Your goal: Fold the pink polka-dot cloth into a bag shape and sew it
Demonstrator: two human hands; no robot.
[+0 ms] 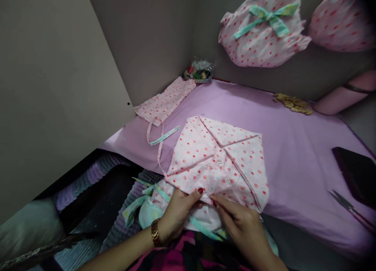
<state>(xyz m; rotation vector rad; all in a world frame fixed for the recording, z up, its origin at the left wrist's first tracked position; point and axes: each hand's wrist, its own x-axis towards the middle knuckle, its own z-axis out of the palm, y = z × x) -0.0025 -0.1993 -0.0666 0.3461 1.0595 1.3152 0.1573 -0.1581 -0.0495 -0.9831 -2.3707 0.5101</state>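
Observation:
A pale pink fabric piece (pixel 217 161) with red flower dots and several seams lies partly on the table and partly over my lap. My left hand (pixel 179 208), with a gold watch (pixel 155 232) at the wrist, pinches its near edge between thumb and fingers. Right beside it, my right hand (pixel 235 216) is closed at the same edge, fingertips together; whether a needle is between them is too small to tell. Beneath both hands lies more dotted cloth with mint-green ties (pixel 135 210), bunched on my lap.
A folded dotted cloth (pixel 170 100) with straps lies at the back left of the lilac-covered table (pixel 241 102). Behind it stands a small basket (pixel 202 75) of thread. Scissors (pixel 349 206) and a dark flat object (pixel 355 175) are at right. A bow-tied dotted fabric item (pixel 264 35) hangs on the wall.

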